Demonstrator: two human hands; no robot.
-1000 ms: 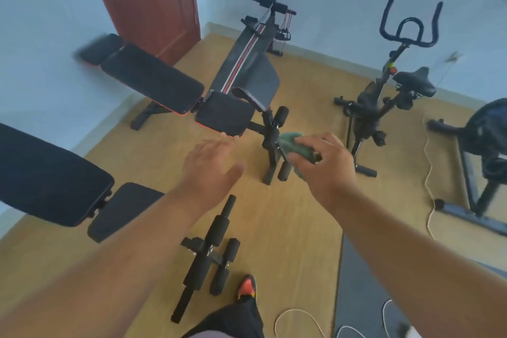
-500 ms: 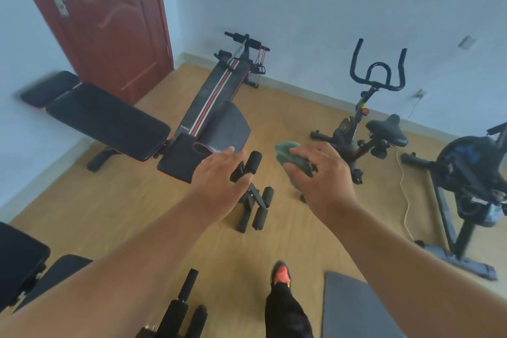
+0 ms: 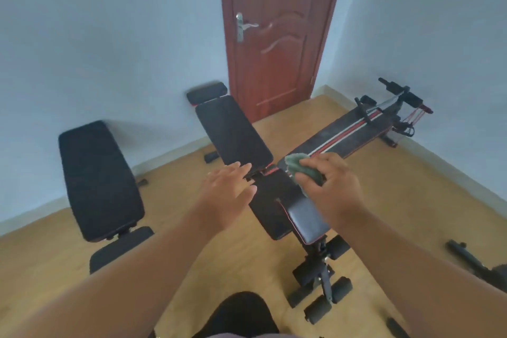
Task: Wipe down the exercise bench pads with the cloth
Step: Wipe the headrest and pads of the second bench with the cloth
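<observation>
My right hand grips a crumpled green cloth, held above the near end of the sit-up board. A black bench with red trim stands straight ahead: its tilted back pad rises toward the door and its seat pad lies under my hands. My left hand hovers open, fingers spread, over the joint between those two pads. A second black bench with its own seat pad stands to the left. A long black sit-up board with red and white stripes lies to the right.
A red-brown door is shut behind the benches. Foam leg rollers stick out at the near end of the middle bench. Part of a black machine frame shows at the right edge. The floor is light wood. My dark trouser leg is at the bottom.
The view has swung left: the exercise bikes have left the frame and the door is centred. The benches are closer, and both hands are over the middle bench, cloth still in the right.
</observation>
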